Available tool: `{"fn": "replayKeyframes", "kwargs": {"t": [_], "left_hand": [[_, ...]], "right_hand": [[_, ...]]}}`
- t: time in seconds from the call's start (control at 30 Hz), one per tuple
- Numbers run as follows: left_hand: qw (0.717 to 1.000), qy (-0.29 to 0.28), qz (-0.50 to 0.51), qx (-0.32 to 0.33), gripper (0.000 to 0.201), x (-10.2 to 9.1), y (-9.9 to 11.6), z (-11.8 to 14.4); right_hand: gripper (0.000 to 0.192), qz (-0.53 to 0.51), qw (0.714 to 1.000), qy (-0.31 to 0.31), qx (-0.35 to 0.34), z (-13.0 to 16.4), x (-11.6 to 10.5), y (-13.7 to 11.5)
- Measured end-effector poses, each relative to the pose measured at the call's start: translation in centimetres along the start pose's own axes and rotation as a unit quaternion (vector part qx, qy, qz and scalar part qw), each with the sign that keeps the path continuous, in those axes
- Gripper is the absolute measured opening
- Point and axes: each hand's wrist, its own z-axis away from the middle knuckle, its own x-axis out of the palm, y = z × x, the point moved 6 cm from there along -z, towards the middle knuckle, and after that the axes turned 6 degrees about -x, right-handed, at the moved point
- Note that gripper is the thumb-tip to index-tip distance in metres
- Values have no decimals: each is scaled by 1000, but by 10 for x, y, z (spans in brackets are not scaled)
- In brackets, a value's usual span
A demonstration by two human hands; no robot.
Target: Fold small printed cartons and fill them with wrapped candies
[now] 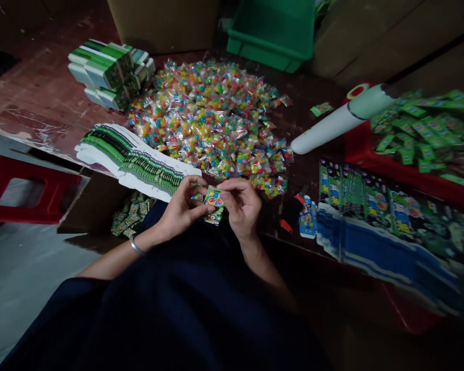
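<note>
Small packet (214,197) seemingly pinched between both hands' fingertips (205,207).

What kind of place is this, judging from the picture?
Probably a small hand-packing workshop. A big heap of candy packets covers the table, flat printed cartons lie fanned beside it, and both the left hand and right hand hold one small printed packet.

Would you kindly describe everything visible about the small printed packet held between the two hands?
The small printed packet is a flat, glossy-looking card or sachet, mostly green with red, yellow and blue cartoon print. It is held roughly upright above the lap at the table edge, pinched on its left edge by the left hand and at its right top by the right hand. More green pieces show just beneath it.
</note>
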Motion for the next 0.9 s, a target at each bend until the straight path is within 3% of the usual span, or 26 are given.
{"fn": "replayKeyframes", "kwargs": {"t": [0.07,0.23,0.4,0.53,0.73,0.83,0.9], "left_hand": [[1000,0,-4,-5,51,-2,-1,2],[997,15,-73,18,49,-7,2,5],[993,-9,-112,48,50,-6,8,7],[989,-24,-142,25,56,-7,7,9],[991,-6,-131,34,41,-14,6,9],[986,-33,-160,12,36,-25,14,12],[971,-58,-233,-15,36,-43,28,20]], "right_hand": [[23,-13,999,-27,15,-5,3,-2],[20,-46,987,-55,145,-13,1,8],[22,-47,981,-78,172,-19,-3,18],[24,-26,985,-86,150,-19,-1,14],[25,53,996,-69,4,-10,4,-14],[19,33,991,-128,-11,-3,8,-12],[17,20,985,-173,-5,-2,8,-4]]}}
